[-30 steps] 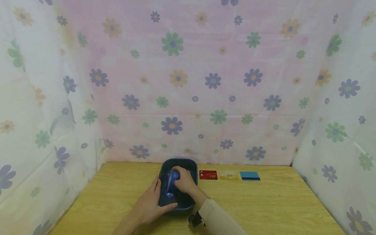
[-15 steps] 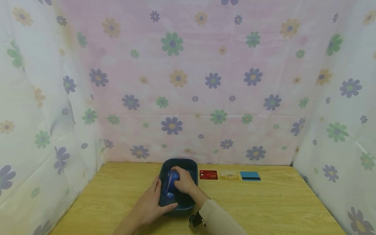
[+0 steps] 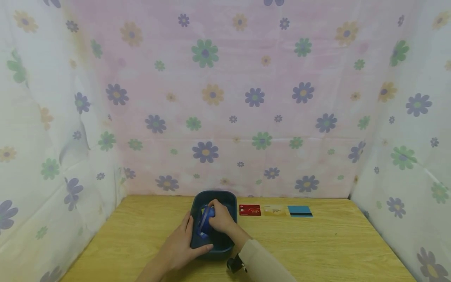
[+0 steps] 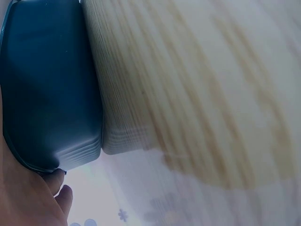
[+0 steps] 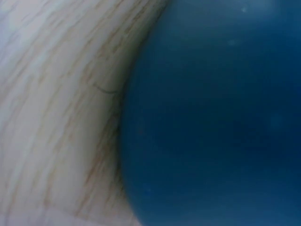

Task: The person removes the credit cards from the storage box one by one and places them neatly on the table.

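A dark teal plastic bin point(image 3: 230, 197) stands near the back of the wooden table. Inside it lies a glossy blue object point(image 3: 210, 212) with a paler band along its left side; its kind cannot be made out. My right hand point(image 3: 222, 217) reaches into the bin and grips this object from the right, with bent fingers at its top. On the bin's left side my left hand point(image 3: 177, 243) rests with fingers extended along the wall and the thumb along the front rim. The bin's outer wall point(image 4: 51, 84) shows in the left wrist view, the fingertips by its end.
Right of the bin, three flat cards lie in a row: a red VIP card point(image 3: 250, 210), a pale gold card point(image 3: 275, 210) and a blue card point(image 3: 300, 211) with a dark stripe. Flower-patterned cloth point(image 3: 225, 78) hangs behind and on both sides.
My right hand's fingers have bent more at the top of the blue object, and the pale band along it has shifted slightly. My left hand and the bin have stayed in place.
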The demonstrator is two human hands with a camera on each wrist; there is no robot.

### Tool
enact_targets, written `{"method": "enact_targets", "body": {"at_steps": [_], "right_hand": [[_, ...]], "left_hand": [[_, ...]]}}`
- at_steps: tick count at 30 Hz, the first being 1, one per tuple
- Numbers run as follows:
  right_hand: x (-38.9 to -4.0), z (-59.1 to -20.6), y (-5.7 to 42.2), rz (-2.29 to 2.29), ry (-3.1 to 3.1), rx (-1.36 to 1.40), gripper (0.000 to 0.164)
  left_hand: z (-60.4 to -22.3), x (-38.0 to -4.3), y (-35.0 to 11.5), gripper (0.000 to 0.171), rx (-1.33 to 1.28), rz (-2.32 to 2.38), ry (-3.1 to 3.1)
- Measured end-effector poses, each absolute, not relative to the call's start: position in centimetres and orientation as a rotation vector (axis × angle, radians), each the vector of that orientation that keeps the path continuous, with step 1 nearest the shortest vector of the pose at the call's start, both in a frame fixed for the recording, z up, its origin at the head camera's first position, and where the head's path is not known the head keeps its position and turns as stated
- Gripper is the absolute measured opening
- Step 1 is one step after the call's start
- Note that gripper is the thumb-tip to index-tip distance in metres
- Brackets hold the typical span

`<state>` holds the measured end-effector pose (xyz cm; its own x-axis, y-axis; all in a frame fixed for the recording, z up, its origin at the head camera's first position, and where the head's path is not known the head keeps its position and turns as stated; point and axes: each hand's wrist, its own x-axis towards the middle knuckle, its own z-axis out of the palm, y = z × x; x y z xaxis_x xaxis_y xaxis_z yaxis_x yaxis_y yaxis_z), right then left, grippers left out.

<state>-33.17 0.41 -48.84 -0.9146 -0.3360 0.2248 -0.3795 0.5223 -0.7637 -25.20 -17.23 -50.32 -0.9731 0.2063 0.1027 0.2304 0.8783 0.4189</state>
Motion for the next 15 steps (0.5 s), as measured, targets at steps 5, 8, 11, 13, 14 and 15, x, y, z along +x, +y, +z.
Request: {"method": "enact_targets", "body": {"at_steps": [5,8,11,13,14,15], "right_hand": [[-33.19,-48.87,0.47,1.386,-2.697,0.639,0.039],[-33.14,-48.93,0.49,1.396,-2.703,0.633,0.039],[-33.15,-49.01,0.49,1.402,-2.701,0.630,0.039],[-33.23,-49.12,0.49,1.400,-2.701,0.628,0.039],[-33.26,-49.15,0.51,1.405,-2.692,0.632,0.039],[-33.28,-49.16,0.52,1.409,-2.685,0.635,0.040]], "left_hand": [[-50.24,-25.13,-17.23,0.125,-0.335,-0.689,-2.996],[-50.12,-25.01,-17.17,0.125,-0.335,-0.689,-2.999],[-50.01,-24.93,-17.11,0.124,-0.341,-0.690,-2.996],[-49.93,-24.88,-17.06,0.124,-0.343,-0.686,-2.996],[-49.91,-24.86,-17.05,0.124,-0.344,-0.685,-2.995],[-49.92,-24.87,-17.05,0.124,-0.347,-0.687,-2.993]]}}
